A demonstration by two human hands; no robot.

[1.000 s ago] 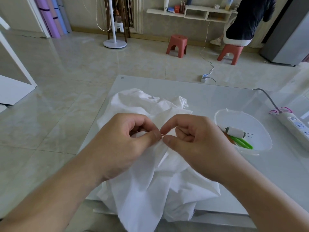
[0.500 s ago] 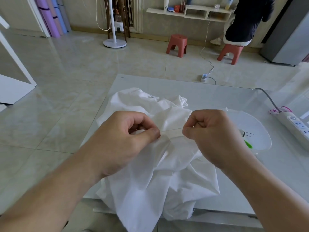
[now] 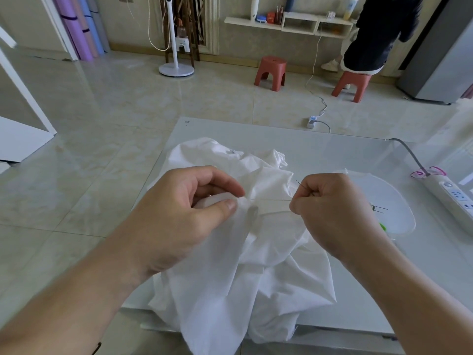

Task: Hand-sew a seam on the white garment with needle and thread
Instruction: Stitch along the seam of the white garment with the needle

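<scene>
The left hand [image 3: 189, 213] pinches a fold of the white garment [image 3: 245, 265] heaped on the tabletop [image 3: 320, 149]; the right hand [image 3: 330, 208] pinches the needle [image 3: 302, 186], thread [image 3: 271, 200] taut between them.

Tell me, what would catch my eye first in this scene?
Two bare hands work at the middle: the left hand pinches a fold of a crumpled white shirt heaped on the pale table, while the right hand grips a thin needle. A fine thread runs taut between them. To the right lie a clear dish and a white power strip.
</scene>
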